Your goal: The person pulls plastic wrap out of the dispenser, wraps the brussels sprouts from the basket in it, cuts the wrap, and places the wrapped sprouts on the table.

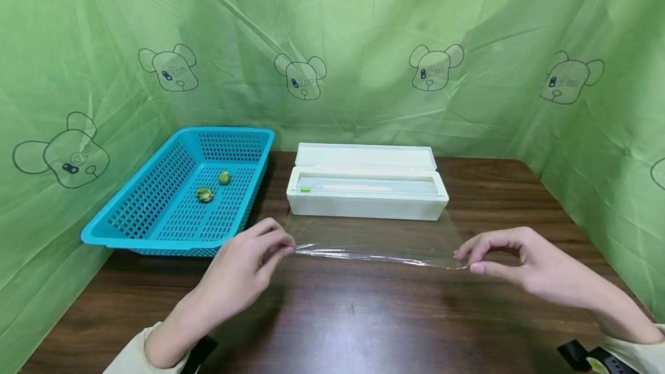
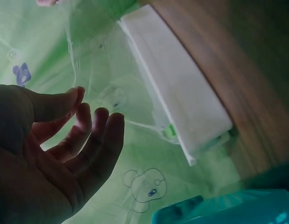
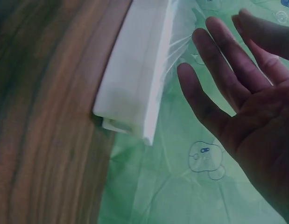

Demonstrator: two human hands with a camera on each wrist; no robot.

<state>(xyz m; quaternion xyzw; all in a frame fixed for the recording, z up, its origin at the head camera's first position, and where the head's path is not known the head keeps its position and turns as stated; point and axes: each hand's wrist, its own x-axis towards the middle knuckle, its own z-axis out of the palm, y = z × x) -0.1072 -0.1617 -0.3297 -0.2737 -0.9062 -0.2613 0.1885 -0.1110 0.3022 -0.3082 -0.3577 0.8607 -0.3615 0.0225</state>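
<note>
A sheet of clear plastic wrap (image 1: 374, 241) stretches out from the front of a white wrap dispenser box (image 1: 369, 205), whose lid (image 1: 366, 156) stands raised at the back. My left hand (image 1: 246, 264) pinches the sheet's near left corner between thumb and forefinger. At the near right corner, my right hand (image 1: 519, 267) pinches the wrap the same way. The sheet's near edge runs fairly straight between both hands, above the table. In the left wrist view a green slider (image 2: 170, 130) shows at the end of the box (image 2: 177, 70).
A blue perforated basket (image 1: 176, 244) stands at the left, with two small round greenish items (image 1: 204, 194) inside. The dark wooden table (image 1: 353, 322) spreads in front. Green cloth (image 1: 363, 108) printed with bear heads hangs behind and at both sides.
</note>
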